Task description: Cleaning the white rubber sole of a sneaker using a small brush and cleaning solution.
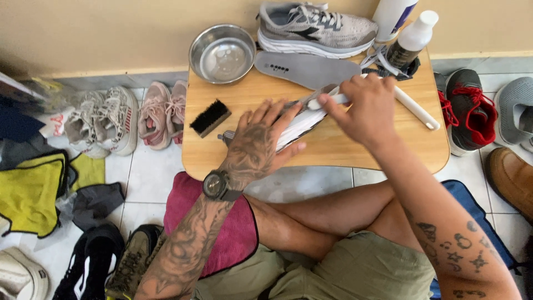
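Note:
My left hand (pixel 261 141) lies flat over a grey and white sneaker (pixel 302 123) that rests on its side on the small wooden table (pixel 333 147), pinning it down. My right hand (pixel 366 108) grips a small white-handled brush (pixel 327 101) and presses its end against the sneaker's upper part. A second grey sneaker (pixel 316 28) stands upright at the table's back edge. A grey insole (pixel 305 69) lies flat in front of it.
A steel bowl (pixel 222 53), a black brush (pixel 210 118), a long white brush (pixel 419 108) and two bottles (pixel 411 39) share the table. Several shoes lie on the tiled floor on both sides. A pink towel (pixel 222 222) covers my left knee.

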